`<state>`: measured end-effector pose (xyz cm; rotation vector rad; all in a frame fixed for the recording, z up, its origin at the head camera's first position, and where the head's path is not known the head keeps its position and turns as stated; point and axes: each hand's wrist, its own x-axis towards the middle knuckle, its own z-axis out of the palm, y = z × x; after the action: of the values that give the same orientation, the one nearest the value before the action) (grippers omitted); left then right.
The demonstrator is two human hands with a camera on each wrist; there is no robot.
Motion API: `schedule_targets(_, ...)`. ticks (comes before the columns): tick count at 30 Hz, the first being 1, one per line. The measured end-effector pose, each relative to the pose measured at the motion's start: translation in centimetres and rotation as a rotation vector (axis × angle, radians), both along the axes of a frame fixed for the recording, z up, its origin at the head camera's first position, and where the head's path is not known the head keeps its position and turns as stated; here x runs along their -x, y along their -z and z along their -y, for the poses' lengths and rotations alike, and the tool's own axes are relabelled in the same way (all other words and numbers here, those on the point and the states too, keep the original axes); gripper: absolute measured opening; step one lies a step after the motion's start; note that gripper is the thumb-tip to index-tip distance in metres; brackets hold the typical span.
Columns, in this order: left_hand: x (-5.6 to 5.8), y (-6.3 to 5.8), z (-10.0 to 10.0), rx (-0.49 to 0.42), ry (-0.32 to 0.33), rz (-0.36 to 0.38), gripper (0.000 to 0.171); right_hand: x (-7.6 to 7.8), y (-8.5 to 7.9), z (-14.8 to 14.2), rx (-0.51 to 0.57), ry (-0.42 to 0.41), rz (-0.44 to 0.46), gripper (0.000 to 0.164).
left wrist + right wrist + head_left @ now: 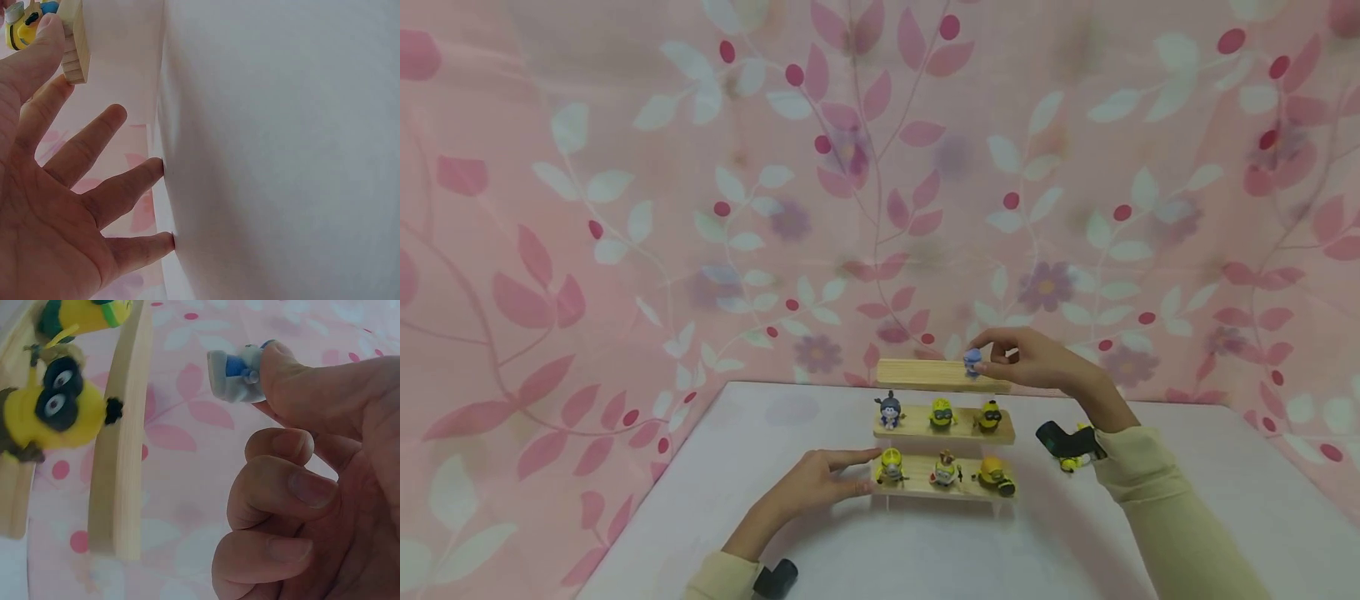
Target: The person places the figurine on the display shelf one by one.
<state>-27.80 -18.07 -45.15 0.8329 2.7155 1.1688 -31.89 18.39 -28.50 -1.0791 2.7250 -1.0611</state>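
Observation:
Between thumb and index finger, my right hand (1028,358) pinches a small blue-and-white figurine (236,378) close over the right part of the top wooden tier (925,373). The other fingers of that hand are curled. My left hand (816,482) touches the left end of the bottom tier (917,490) with thumb and index fingertip, its fingers extended. Its lower fingertips are at the white tabletop in the left wrist view. Beside it on that tier is a yellow figurine (891,465), then a crowned one (945,472) and an orange-topped one (994,475).
The middle tier holds a dark-haired figurine (890,411) and two yellow ones, a left one (941,414) and a goggled one (989,417). More yellow figures (1071,463) lie on the white table (775,417) by the right wrist. A pink floral cloth (880,208) hangs behind.

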Motion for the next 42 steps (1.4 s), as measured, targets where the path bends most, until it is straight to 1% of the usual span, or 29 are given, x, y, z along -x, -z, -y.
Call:
schedule_targets(4,0.0,0.1,-0.1,0.000,0.010,-0.023,0.053,1.1,-0.2,1.1,-0.010,-0.014,0.011,0.029)
schedule_targets(12,0.0,0.0,0.0,-0.005,-0.007,0.002,0.051,3.1,-0.4,3.3,-0.037,-0.065,0.066,0.031)
schedule_targets(16,-0.1,-0.2,0.1,-0.006,-0.008,0.007,0.050,4.0,-0.7,4.6,-0.017,-0.140,0.094,0.033)
schedule_targets(19,-0.2,-0.3,0.1,-0.005,-0.003,0.013,0.051,4.8,-0.7,5.7,-0.012,-0.204,0.072,0.032)
schedule_targets(21,-0.2,-0.3,0.0,-0.004,0.002,0.014,0.052,5.3,-0.7,6.4,-0.021,-0.229,0.063,0.031)
schedule_targets(23,-0.2,-0.3,0.0,0.000,0.004,0.010,0.052,5.7,-0.7,7.0,-0.038,-0.236,0.061,0.031)
schedule_targets(28,-0.1,-0.3,0.0,-0.001,0.013,-0.004,0.053,6.5,-0.6,8.4,-0.067,-0.244,0.094,0.035)
schedule_targets(35,-0.1,-0.3,0.1,-0.020,0.012,0.023,0.051,7.4,-0.4,9.7,-0.084,-0.271,0.134,0.035)
schedule_targets(37,-0.2,-0.3,0.1,-0.019,0.014,0.018,0.052,7.5,-0.3,9.9,-0.100,-0.273,0.147,0.035)
schedule_targets(40,-0.2,-0.3,0.1,-0.018,0.020,-0.002,0.053,7.5,-0.1,10.1,-0.129,-0.246,0.178,0.033)
schedule_targets(42,-0.2,-0.3,0.2,-0.016,0.025,-0.013,0.054,7.4,0.0,10.1,-0.142,-0.225,0.217,0.034)
